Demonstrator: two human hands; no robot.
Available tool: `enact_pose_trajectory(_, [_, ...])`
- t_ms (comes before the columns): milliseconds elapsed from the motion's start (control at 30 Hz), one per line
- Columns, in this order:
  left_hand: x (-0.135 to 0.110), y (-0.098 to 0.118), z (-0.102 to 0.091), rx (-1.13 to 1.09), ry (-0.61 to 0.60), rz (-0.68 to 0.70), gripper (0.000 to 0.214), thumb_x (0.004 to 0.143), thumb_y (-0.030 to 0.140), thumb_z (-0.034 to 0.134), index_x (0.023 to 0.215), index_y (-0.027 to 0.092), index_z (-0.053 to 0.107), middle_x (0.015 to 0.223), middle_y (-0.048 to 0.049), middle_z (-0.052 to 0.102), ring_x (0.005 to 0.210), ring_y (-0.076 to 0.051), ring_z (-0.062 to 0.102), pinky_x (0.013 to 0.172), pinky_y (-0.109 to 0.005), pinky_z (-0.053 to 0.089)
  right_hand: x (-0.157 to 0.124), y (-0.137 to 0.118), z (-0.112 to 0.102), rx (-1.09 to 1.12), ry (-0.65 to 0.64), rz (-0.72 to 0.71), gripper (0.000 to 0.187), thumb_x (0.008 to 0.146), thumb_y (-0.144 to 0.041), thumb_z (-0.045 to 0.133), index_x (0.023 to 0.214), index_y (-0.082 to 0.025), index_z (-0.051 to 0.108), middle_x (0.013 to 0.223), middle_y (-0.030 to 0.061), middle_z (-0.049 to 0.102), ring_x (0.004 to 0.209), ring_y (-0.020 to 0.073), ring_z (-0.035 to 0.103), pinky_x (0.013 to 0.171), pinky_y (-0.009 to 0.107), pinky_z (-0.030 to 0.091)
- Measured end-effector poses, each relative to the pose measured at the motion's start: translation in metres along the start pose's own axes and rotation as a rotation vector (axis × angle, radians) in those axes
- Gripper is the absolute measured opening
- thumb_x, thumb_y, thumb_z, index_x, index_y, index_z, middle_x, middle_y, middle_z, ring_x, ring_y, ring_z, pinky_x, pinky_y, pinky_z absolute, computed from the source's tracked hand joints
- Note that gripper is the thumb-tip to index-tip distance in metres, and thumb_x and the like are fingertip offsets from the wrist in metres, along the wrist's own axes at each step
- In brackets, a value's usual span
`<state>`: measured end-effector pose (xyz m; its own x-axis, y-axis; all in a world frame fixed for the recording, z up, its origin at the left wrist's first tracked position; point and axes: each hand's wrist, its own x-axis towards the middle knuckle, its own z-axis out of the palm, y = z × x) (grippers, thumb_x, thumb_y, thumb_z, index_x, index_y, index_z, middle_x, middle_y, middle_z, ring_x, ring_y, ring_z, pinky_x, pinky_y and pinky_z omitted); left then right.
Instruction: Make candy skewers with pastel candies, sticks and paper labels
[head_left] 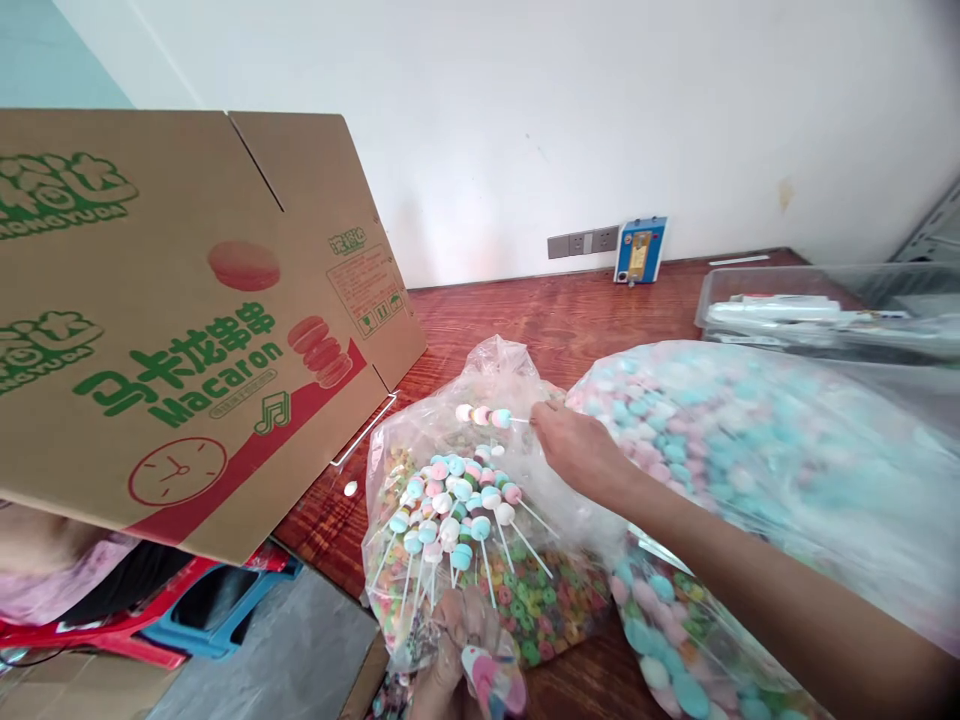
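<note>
One reddish-brown tabletop point(517, 320) runs along the wall. One cardboard box point(180, 290) printed "Macaron" juts over its left edge. One clear marshmallow bag point(862, 470) crowds the right, behind the right forearm; one clear cereal-ring bag point(498, 362) lies mid-table. Farther back are one plastic bin point(795, 280) and one blue device point(640, 250). The right hand point(574, 450) pinches one marshmallow skewer point(484, 416) by its stick above the cereal-ring bag, near the skewer heap point(448, 507), too overlapped to count. The left hand point(454, 640) is below the heap; its grip cannot be told. One loose white piece point(350, 489) lies near the box.
</note>
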<state>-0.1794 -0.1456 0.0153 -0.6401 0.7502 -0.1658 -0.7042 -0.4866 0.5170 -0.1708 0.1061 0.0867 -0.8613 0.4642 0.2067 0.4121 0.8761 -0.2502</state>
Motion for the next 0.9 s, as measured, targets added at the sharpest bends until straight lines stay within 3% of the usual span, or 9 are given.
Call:
enact_pose_trajectory(67, [0.004,-0.004,0.012,-0.092,-0.011,0.039,0.021,0.071,0.028,0.079,0.070,0.019,0.060,0.067,0.0026,0.050,0.057,-0.007,0.046,0.055,-0.020,0.042,-0.030,0.013,-0.020,0.080,0.059,-0.003,0.023,0.098,-0.017,0.034,0.090,-0.019,0.056,0.087,0.0049,0.066,0.078,0.0178,0.064,0.067,0.026,0.045])
enact_pose_trajectory(167, [0.012,-0.013,0.031,-0.191,0.001,0.033,0.017,0.075,0.023,0.076,0.075,0.017,0.060,0.066,0.0044,0.047,0.053,-0.004,0.041,0.051,-0.017,0.038,-0.090,0.035,-0.041,0.537,0.145,0.001,0.028,0.098,-0.033,0.038,0.079,-0.022,0.055,0.071,-0.0002,0.059,0.066,0.0159,0.056,0.060,0.026,0.043])
enact_pose_trajectory(267, [0.021,-0.026,0.046,-0.221,0.020,0.003,0.018,0.076,0.021,0.076,0.075,0.016,0.059,0.063,0.0055,0.043,0.052,-0.003,0.040,0.050,-0.016,0.037,-0.155,0.055,-0.047,0.815,0.091,0.090,0.029,0.096,-0.043,0.043,0.081,-0.024,0.059,0.060,-0.0026,0.048,0.053,0.0140,0.046,0.049,0.024,0.040])
enact_pose_trajectory(367, [0.029,-0.044,0.058,-0.179,0.035,-0.044,0.020,0.073,0.019,0.078,0.072,0.015,0.059,0.060,0.0060,0.043,0.051,-0.003,0.041,0.051,-0.017,0.039,-0.214,0.070,-0.044,0.958,0.071,0.212,0.030,0.094,-0.047,0.045,0.083,-0.024,0.062,0.057,-0.0023,0.046,0.049,0.0137,0.043,0.043,0.023,0.038])
enact_pose_trajectory(500, [0.034,-0.073,0.069,-0.170,0.005,-0.125,0.019,0.073,0.017,0.078,0.073,0.014,0.059,0.061,0.0057,0.047,0.051,-0.003,0.043,0.051,-0.017,0.040,-0.273,0.086,-0.038,0.960,0.151,0.353,0.030,0.090,-0.049,0.051,0.090,-0.023,0.067,0.059,0.0002,0.054,0.051,0.0143,0.049,0.042,0.021,0.042])
enact_pose_trajectory(600, [0.035,-0.094,0.077,-0.129,-0.009,-0.185,0.019,0.072,0.018,0.079,0.074,0.013,0.060,0.061,0.0056,0.049,0.051,-0.003,0.043,0.051,-0.017,0.041,-0.300,0.094,-0.038,0.885,0.218,0.400,0.027,0.090,-0.045,0.053,0.093,-0.023,0.068,0.072,0.0023,0.064,0.064,0.0156,0.059,0.054,0.019,0.050])
enact_pose_trajectory(700, [0.032,-0.109,0.083,-0.053,-0.011,-0.218,0.021,0.070,0.018,0.081,0.076,0.013,0.062,0.064,0.0051,0.051,0.051,-0.002,0.043,0.051,-0.016,0.041,-0.317,0.101,-0.042,0.804,0.249,0.343,0.022,0.091,-0.039,0.054,0.097,-0.024,0.068,0.086,0.0022,0.070,0.075,0.0172,0.065,0.065,0.019,0.054])
enact_pose_trajectory(900, [0.028,-0.122,0.091,0.158,-0.090,-0.184,0.021,0.069,0.022,0.081,0.072,0.014,0.062,0.067,0.0043,0.053,0.052,-0.002,0.043,0.052,-0.015,0.041,-0.339,0.115,-0.053,0.605,0.280,0.231,0.015,0.089,-0.028,0.055,0.098,-0.026,0.067,0.085,0.0009,0.070,0.082,0.0183,0.068,0.066,0.018,0.055])
